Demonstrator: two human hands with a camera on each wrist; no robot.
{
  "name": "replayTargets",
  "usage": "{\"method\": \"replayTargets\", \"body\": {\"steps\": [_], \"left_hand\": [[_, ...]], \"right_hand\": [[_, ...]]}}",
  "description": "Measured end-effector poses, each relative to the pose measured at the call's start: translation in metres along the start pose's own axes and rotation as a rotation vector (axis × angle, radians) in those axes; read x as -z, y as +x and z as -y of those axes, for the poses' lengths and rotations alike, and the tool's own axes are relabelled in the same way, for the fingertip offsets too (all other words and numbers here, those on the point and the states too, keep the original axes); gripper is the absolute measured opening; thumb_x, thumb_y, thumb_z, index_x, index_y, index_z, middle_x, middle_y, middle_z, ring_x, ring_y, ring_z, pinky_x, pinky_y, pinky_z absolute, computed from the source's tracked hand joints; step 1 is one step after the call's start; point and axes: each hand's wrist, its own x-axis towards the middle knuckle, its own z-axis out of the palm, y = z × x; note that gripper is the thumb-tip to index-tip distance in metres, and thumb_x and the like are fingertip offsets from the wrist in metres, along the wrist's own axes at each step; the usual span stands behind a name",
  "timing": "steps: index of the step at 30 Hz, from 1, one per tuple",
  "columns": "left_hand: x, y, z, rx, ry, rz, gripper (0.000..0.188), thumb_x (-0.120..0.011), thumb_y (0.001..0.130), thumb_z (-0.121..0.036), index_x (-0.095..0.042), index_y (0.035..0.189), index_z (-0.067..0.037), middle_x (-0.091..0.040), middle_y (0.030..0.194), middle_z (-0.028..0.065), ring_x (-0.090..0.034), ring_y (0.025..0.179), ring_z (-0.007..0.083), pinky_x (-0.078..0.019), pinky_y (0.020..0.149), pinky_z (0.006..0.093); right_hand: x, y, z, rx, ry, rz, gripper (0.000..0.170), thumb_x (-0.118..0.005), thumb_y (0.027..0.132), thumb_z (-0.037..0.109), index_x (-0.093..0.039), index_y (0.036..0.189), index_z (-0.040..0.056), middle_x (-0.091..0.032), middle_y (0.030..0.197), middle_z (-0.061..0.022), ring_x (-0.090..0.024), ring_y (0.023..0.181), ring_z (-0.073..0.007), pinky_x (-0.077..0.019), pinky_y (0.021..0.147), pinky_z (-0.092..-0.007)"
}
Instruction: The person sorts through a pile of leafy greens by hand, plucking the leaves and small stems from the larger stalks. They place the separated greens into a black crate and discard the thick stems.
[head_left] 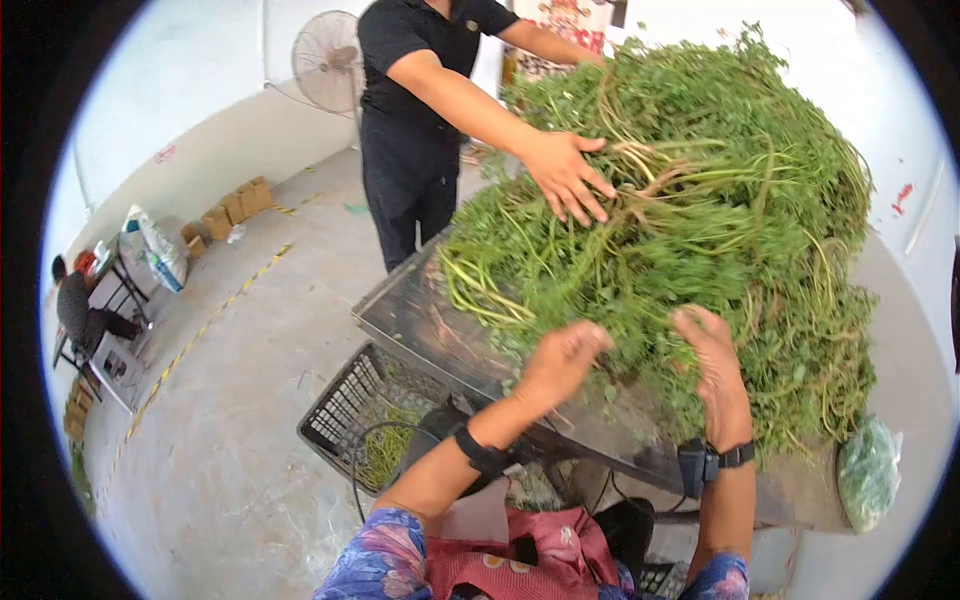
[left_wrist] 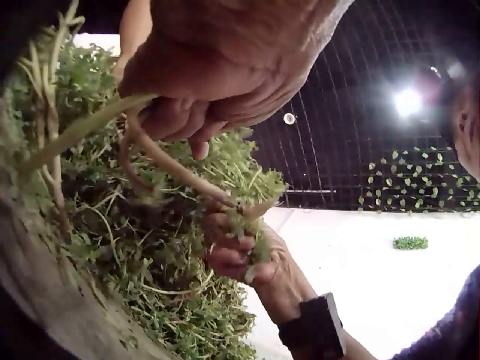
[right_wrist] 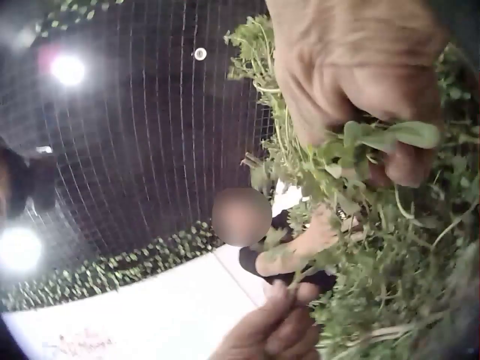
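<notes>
A large heap of leafy green stems [head_left: 690, 230] covers the dark tabletop [head_left: 450, 330]. My left hand [head_left: 565, 365] is at the heap's near edge, fingers curled. In the left wrist view this hand pinches a long pale stem [left_wrist: 176, 166] that runs toward my right hand [left_wrist: 247, 251]. My right hand [head_left: 712, 350] stands against the near side of the heap. Seen from the right wrist, its curled fingers grip a leafy sprig [right_wrist: 390, 136], while my left hand [right_wrist: 274, 326] pinches a stem below.
Across the table, another person's hand [head_left: 570, 175] lies over the heap. A black plastic crate [head_left: 335, 410] with some green stems stands on the floor at the left. A bag of greens [head_left: 868, 470] sits at the table's right end. A fan [head_left: 328, 60] stands behind.
</notes>
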Motion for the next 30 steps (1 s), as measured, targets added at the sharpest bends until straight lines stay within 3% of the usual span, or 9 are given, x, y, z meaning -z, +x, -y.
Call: {"method": "replayTargets", "body": {"steps": [2, 3, 7, 10, 12, 16, 20, 25, 30], "left_hand": [[0.008, 0.004, -0.010, 0.149, 0.101, -0.016, 0.029, -0.047, 0.095, -0.026, -0.062, 0.091, -0.001, -0.056, 0.069, -0.0033, -0.047, 0.066, 0.0061, -0.0416, 0.064, 0.0233], [0.009, 0.005, -0.007, 0.155, 0.089, 0.005, 0.029, -0.047, 0.095, -0.026, -0.062, 0.091, -0.001, -0.056, 0.069, -0.0033, -0.047, 0.066, 0.0061, -0.0416, 0.064, 0.0233], [0.008, 0.010, -0.008, 0.026, 0.065, -0.049, 0.030, -0.047, 0.095, -0.027, -0.063, 0.090, -0.002, -0.038, 0.061, -0.0074, -0.033, 0.058, 0.0040, -0.0313, 0.053, 0.0226], [0.006, 0.013, -0.016, 0.045, 0.035, -0.022, 0.030, -0.048, 0.095, -0.027, -0.063, 0.091, -0.002, -0.034, 0.059, -0.0088, -0.028, 0.055, 0.0025, -0.0268, 0.051, 0.0209], [0.007, 0.012, -0.015, 0.046, 0.040, -0.069, 0.030, -0.048, 0.094, -0.028, -0.063, 0.091, -0.003, -0.034, 0.059, -0.0091, -0.029, 0.055, 0.0023, -0.0258, 0.050, 0.0202], [0.009, 0.014, -0.017, 0.048, 0.063, -0.131, 0.030, -0.049, 0.094, -0.029, -0.063, 0.091, -0.003, -0.035, 0.059, -0.0100, -0.028, 0.054, 0.0013, -0.0230, 0.049, 0.0195], [0.011, 0.020, -0.043, -0.011, 0.008, -0.159, 0.032, -0.049, 0.094, -0.031, -0.063, 0.092, -0.002, -0.034, 0.058, -0.0112, -0.027, 0.052, 0.0002, -0.0211, 0.048, 0.0184], [0.021, 0.024, -0.065, 0.130, -0.225, -0.083, 0.032, -0.045, 0.095, -0.032, -0.059, 0.094, -0.003, -0.034, 0.050, -0.0072, -0.026, 0.041, 0.0017, -0.0193, 0.038, 0.0182], [0.027, 0.015, -0.056, 0.344, -0.486, -0.003, 0.031, -0.044, 0.096, -0.030, -0.058, 0.092, -0.003, -0.032, 0.048, -0.0061, -0.024, 0.039, 0.0020, -0.0201, 0.036, 0.0182]], "right_hand": [[0.002, 0.002, -0.015, 0.119, -0.345, -0.107, 0.031, -0.066, 0.081, 0.025, -0.060, 0.098, -0.0005, -0.061, 0.081, -0.0077, -0.056, 0.082, -0.0175, -0.0449, 0.076, -0.0346], [-0.001, -0.007, 0.006, -0.010, -0.375, -0.073, 0.037, -0.066, 0.080, 0.029, -0.060, 0.101, -0.0018, -0.062, 0.095, -0.0124, -0.052, 0.101, -0.0223, -0.0344, 0.094, -0.0378], [0.015, -0.001, 0.039, 0.041, -0.171, -0.035, 0.037, -0.066, 0.080, 0.029, -0.060, 0.103, -0.0001, -0.060, 0.108, -0.0121, -0.048, 0.111, -0.0239, -0.0336, 0.096, -0.0377], [0.032, 0.043, 0.024, 0.026, -0.144, -0.042, 0.035, -0.067, 0.080, 0.029, -0.061, 0.104, 0.0034, -0.059, 0.112, -0.0101, -0.050, 0.107, -0.0232, -0.0352, 0.093, -0.0385], [0.038, 0.055, 0.008, 0.018, -0.152, -0.129, 0.031, -0.068, 0.079, 0.029, -0.060, 0.099, 0.0065, -0.059, 0.100, -0.0054, -0.051, 0.079, -0.0114, -0.0409, 0.046, -0.0279], [0.011, 0.050, -0.005, -0.077, -0.179, -0.310, 0.034, -0.064, 0.083, 0.025, -0.060, 0.107, 0.0009, -0.059, 0.111, -0.0120, -0.053, 0.096, -0.0190, -0.0449, 0.058, -0.0318], [-0.011, 0.065, 0.048, 0.139, -0.102, 0.004, 0.031, -0.065, 0.082, 0.030, -0.062, 0.100, 0.0047, -0.062, 0.093, -0.0052, -0.054, 0.072, -0.0142, -0.0429, 0.055, -0.0322], [-0.006, 0.084, 0.053, 0.130, 0.226, 0.237, 0.021, -0.068, 0.080, 0.024, -0.062, 0.091, 0.0071, -0.056, 0.077, 0.0001, -0.046, 0.054, -0.0069, -0.0360, 0.041, -0.0190], [-0.010, -0.002, 0.022, 0.035, 0.353, 0.137, 0.022, -0.068, 0.081, 0.028, -0.062, 0.089, 0.0085, -0.055, 0.073, 0.0008, -0.040, 0.043, -0.0058, -0.0371, 0.037, -0.0174]]}}
